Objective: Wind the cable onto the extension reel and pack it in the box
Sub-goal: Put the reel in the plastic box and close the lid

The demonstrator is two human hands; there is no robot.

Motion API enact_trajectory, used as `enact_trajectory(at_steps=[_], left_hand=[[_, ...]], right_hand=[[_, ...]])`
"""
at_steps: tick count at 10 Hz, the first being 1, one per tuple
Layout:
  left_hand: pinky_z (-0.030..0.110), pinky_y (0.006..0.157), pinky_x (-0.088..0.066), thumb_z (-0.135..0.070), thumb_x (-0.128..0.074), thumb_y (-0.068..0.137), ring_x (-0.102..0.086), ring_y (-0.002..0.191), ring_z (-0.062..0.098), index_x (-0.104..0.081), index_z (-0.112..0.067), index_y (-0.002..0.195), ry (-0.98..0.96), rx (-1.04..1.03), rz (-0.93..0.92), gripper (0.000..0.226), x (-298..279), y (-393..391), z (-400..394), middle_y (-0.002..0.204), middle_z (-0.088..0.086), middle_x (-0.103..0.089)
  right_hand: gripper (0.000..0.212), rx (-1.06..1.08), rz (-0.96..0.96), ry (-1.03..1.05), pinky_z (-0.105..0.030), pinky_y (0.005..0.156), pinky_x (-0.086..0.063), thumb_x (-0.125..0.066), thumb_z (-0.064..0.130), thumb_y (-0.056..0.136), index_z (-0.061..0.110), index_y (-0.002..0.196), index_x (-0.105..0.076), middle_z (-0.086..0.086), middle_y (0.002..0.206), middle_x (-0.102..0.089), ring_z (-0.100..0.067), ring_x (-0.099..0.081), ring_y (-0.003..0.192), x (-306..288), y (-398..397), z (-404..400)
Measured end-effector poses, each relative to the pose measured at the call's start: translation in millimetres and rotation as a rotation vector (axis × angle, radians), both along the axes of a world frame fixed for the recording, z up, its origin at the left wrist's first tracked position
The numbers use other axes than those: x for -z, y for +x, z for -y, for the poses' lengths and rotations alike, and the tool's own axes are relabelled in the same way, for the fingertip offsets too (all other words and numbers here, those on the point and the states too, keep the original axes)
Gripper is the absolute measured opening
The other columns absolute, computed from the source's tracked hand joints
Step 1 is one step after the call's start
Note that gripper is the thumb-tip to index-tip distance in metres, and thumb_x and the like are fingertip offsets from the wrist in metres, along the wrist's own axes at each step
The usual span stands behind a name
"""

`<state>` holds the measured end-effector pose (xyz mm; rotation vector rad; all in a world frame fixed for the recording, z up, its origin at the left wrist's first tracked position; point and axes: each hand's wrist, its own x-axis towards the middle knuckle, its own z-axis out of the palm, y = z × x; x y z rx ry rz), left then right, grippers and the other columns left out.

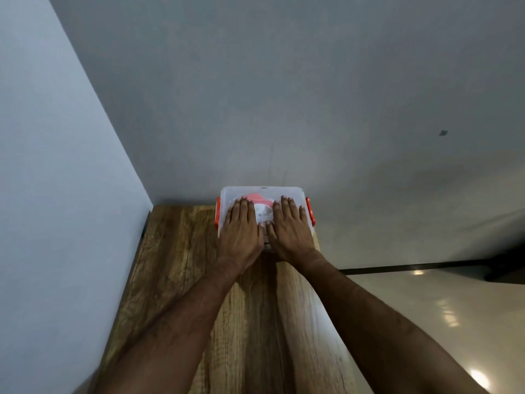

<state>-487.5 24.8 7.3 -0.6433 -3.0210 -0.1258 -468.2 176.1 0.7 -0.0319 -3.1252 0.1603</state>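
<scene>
A translucent plastic box (292,193) with orange side latches (218,212) stands at the far end of the wooden table, against the wall. Its lid is on. Through the lid a white and pink round reel (263,209) shows dimly between my hands; the cable is hidden. My left hand (241,230) lies flat on the lid's left half, fingers straight. My right hand (289,228) lies flat on the right half, fingers straight, thumb beside my left thumb.
The wooden table (181,280) runs from me to the grey back wall (284,95). A lighter wall (42,166) borders it on the left. Glossy floor (426,308) lies past the table's right edge.
</scene>
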Motion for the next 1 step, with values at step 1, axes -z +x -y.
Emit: enact_trajectory(at_steps=[1], left_hand=[[0.043,0.129,-0.005,-0.045,-0.017,0.107,-0.002,0.157,0.031,0.003,-0.002,0.159,0.043,-0.035,-0.02,0.07,-3.5,3.9,0.8,0.168,0.019,0.0]], right_hand=[[0.071,0.01,-0.045,0.037,-0.055,0.125,-0.003,-0.011,0.05,0.104,0.006,0.16,-0.011,-0.017,0.168,-0.004,-0.032,0.001,0.156,-11.0,5.5,-0.1]])
